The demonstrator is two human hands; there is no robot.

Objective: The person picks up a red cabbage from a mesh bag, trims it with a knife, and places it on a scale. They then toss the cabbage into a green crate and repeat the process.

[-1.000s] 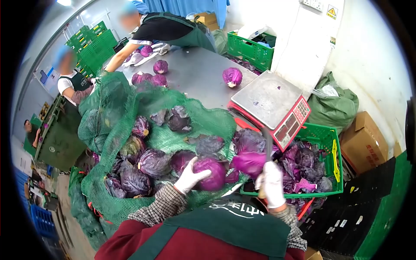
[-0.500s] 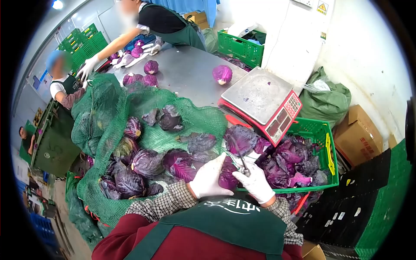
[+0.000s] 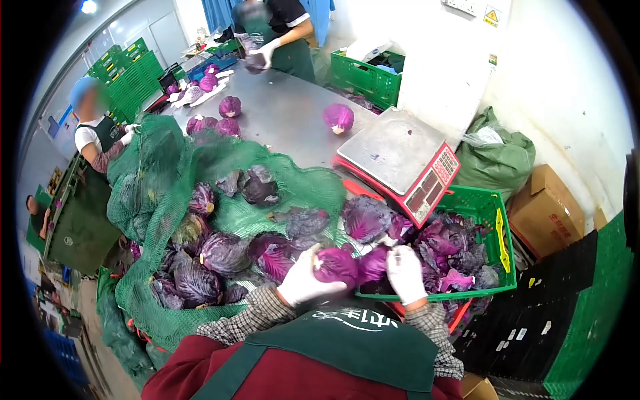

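Note:
My left hand (image 3: 308, 280), in a white glove, is closed round a purple cabbage (image 3: 335, 268) just in front of my apron. To its right my right hand (image 3: 405, 275), also gloved, has its fingers bent down at a loose purple leaf (image 3: 373, 265) beside the cabbage. Whether a tool is still in that hand is hidden. Darker cabbages (image 3: 225, 253) with outer leaves lie to the left on a green mesh bag (image 3: 300, 179). Right of my hands, a green crate (image 3: 501, 243) holds many purple leaves.
A red and silver scale (image 3: 393, 150) stands behind the crate. Beyond the mesh, a metal table (image 3: 280, 113) bears several cleaned cabbages. One co-worker (image 3: 280, 40) holds a cabbage at the far side; another person (image 3: 100, 127) stands at the left by the mesh.
My left hand now wraps the cabbage, which shows more purple. My right hand has moved slightly right and turned down, with a leaf beside it. The far co-worker has drawn back and holds a cabbage.

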